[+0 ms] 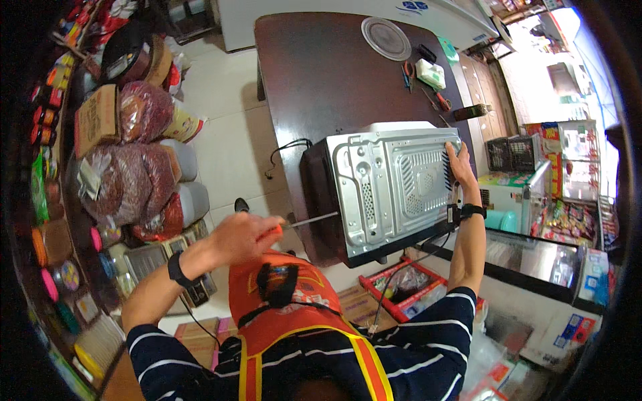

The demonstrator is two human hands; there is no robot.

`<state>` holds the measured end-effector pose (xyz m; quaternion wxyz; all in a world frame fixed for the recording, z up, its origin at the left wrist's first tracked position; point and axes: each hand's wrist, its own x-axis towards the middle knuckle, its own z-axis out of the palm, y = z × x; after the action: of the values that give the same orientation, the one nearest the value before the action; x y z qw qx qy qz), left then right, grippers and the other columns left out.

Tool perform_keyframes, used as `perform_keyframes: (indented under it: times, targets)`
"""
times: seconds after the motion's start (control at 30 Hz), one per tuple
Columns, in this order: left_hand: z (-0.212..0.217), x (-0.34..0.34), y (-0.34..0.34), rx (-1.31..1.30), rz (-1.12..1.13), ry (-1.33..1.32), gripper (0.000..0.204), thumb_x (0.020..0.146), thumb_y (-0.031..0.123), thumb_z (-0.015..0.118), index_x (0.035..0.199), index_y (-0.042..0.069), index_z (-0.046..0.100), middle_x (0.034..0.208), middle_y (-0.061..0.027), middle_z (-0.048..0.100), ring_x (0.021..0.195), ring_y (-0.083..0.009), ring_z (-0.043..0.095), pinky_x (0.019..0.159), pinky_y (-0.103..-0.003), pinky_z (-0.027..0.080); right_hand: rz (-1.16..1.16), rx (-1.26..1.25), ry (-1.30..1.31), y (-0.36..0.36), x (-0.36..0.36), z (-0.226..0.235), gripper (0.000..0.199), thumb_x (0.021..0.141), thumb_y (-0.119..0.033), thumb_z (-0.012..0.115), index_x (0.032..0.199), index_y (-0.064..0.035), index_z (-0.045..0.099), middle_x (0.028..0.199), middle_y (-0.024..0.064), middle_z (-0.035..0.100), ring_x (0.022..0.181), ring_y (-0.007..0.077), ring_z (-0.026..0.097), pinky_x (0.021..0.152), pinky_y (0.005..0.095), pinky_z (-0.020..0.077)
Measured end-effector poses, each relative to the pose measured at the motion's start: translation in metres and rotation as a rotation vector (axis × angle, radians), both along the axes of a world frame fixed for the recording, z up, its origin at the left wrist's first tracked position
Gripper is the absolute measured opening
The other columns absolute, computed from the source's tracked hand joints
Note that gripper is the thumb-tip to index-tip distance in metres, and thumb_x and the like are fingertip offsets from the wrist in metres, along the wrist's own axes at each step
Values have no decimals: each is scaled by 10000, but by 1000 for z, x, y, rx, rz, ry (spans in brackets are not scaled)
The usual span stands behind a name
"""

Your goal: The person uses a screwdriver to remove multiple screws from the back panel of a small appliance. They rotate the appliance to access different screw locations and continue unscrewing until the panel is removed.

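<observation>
A microwave oven rests on the dark table, its bare metal panel with stamped ribs and vent slots facing up. My left hand is closed around the orange handle of a screwdriver. The screwdriver's long shaft points right, its tip at the oven's left edge; whether it sits in a screw is too small to tell. On the panel's far right corner lies my right hand, fingers stretched out and holding nothing. A black power cord hangs down from the oven's near side.
On the dark table are a round metal lid, pliers, a white packet, a red-handled tool and a dark bottle. Filled red mesh sacks stand left. A red crate sits below the oven.
</observation>
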<state>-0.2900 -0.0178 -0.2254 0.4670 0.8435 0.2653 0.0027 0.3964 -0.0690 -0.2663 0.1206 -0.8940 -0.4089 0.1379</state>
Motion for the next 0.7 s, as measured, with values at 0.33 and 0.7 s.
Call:
perform_keyframes:
  times: [0.33,0.7]
  targets:
    - [25,-34,180,-89,-37,-186,390,1048,121,746,1431,52,708,1146,-206,809,1023,-414,785,885,-453,623,-84,-110,-85,-7,-7,3,1031,1089,-715,602,1780,-26,269,1719,384,404,1595,537,405,1319,579,338]
    - [15,77,344,-227,-416,-71,298,1023,186,747,1279,51,817,1032,-212,834,897,-380,814,829,-440,625,-431,-158,-210,1,-76,-6,925,1118,-726,474,1816,-155,266,1863,224,257,1722,443,207,1314,750,176]
